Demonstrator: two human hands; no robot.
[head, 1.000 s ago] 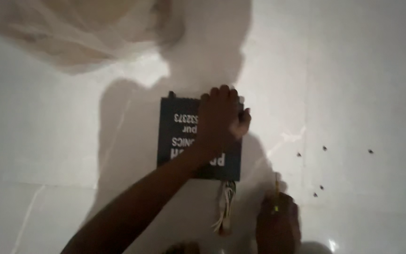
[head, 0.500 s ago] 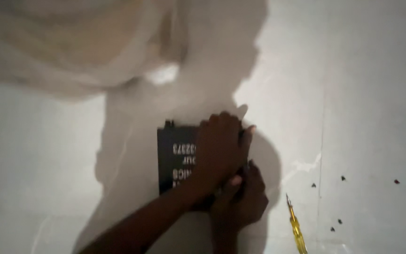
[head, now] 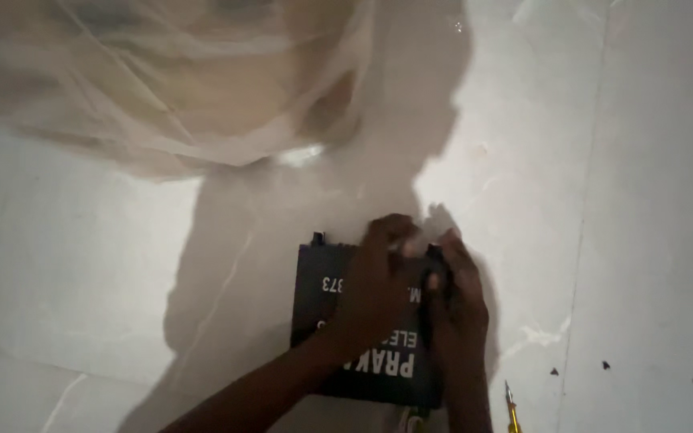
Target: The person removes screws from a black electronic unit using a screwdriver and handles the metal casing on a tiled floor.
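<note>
A black rectangular box (head: 322, 321) with white print lies flat on the white tiled floor (head: 82, 305). My left hand (head: 374, 293) rests on top of it, with the fingers curled toward the far edge. At the box's right edge is my right hand (head: 460, 309), fingers wrapped around the upper right corner. The two hands touch each other there. A bundle of pale wires (head: 407, 418) sticks out from under the near edge of the box.
A yellow-handled screwdriver (head: 512, 410) lies on the floor just right of my right wrist. Several small dark screws (head: 605, 366) are scattered further right. Translucent netting (head: 162, 80) is heaped across the top left.
My right hand has let go of the screwdriver, which now lies on the floor, and has moved up to the box's right edge. The view has shifted so the box sits lower in frame.
</note>
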